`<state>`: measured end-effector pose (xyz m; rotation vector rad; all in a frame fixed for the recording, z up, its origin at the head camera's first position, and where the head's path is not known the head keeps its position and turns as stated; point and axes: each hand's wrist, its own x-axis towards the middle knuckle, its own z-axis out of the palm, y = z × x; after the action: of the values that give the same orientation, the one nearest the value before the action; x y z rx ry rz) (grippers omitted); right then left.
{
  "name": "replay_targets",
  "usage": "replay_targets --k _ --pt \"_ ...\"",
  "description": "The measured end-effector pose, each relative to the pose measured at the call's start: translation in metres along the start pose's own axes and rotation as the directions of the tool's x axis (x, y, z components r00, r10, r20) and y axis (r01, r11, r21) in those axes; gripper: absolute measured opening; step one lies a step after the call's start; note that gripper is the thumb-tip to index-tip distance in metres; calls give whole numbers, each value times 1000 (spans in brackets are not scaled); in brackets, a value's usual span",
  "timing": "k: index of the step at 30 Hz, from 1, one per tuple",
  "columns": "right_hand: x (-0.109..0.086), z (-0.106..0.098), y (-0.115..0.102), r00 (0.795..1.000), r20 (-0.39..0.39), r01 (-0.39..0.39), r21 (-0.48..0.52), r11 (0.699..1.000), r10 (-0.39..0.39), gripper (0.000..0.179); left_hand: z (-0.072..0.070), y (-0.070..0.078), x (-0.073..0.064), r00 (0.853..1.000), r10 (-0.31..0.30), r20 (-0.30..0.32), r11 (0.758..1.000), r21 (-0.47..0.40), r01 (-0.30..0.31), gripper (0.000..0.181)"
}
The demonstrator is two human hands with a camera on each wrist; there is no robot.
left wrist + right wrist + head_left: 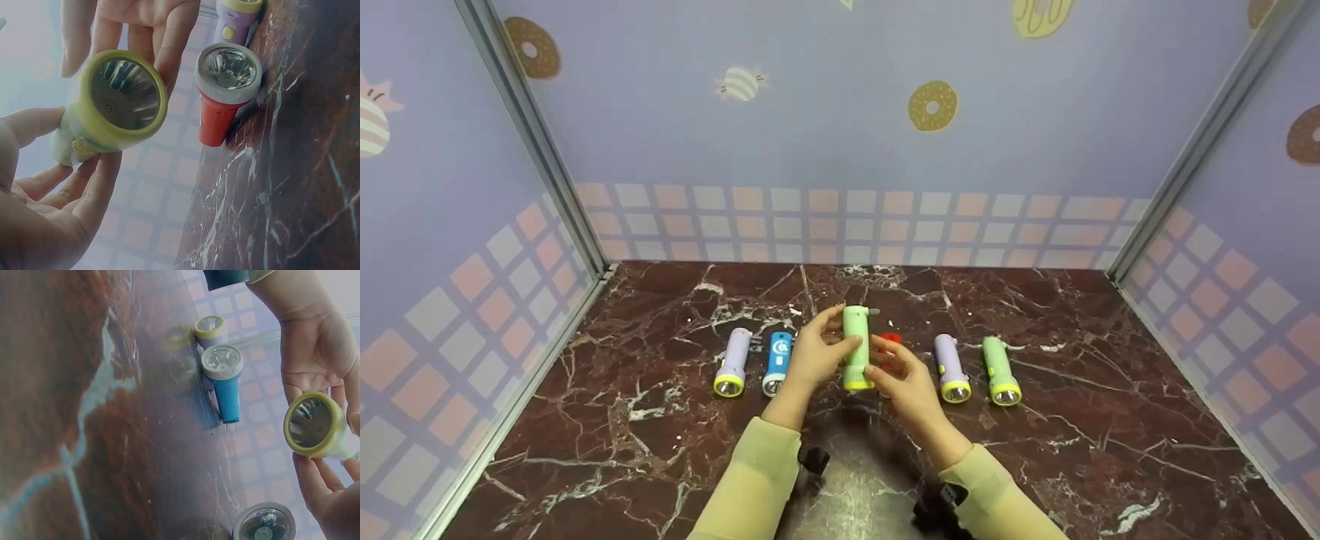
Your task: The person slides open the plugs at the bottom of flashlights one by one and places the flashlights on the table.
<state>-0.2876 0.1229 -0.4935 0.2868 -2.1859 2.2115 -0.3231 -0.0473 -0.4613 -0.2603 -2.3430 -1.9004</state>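
A light green flashlight (856,341) with a yellow rim round its lens is held above the table, its lens end toward me. The left hand (815,352) grips its body from the left, thumb on top and fingers round the far side. From the right, the right hand (911,382) pinches it close to the yellow head with thumb and fingers. In the left wrist view the yellow-rimmed lens (126,95) faces the camera, with fingers of both hands about the body. A red flashlight (891,341) lies behind the right hand, partly hidden in the head view.
Left of the hands lie a purple flashlight (733,364) and a blue one (777,364). Another purple flashlight (952,367) and a second green one (1001,369) lie to the right. Patterned panels (840,150) enclose the dark marbled table (660,450) at back and sides.
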Motion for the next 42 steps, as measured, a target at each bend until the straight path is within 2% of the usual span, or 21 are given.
replay_targets --k 7,17,25,37,42 --pt "-2 3 0 999 32 -26 22 999 26 50 -4 0 1 1000 9 -19 1000 -22 -10 63" --pt "-3 7 3 1000 20 -16 33 999 15 48 -5 -1 2 1000 20 -14 1000 -22 -20 64" --pt "-2 10 5 1000 16 -23 29 999 23 48 -7 -1 4 998 -61 -4 998 -24 61 63" --pt "0 21 9 998 -4 -56 6 998 56 47 -15 -2 4 991 -131 13 991 -16 131 64" --pt "3 27 10 997 -4 -82 14 997 82 45 -18 -6 6 986 -169 0 986 6 169 63"
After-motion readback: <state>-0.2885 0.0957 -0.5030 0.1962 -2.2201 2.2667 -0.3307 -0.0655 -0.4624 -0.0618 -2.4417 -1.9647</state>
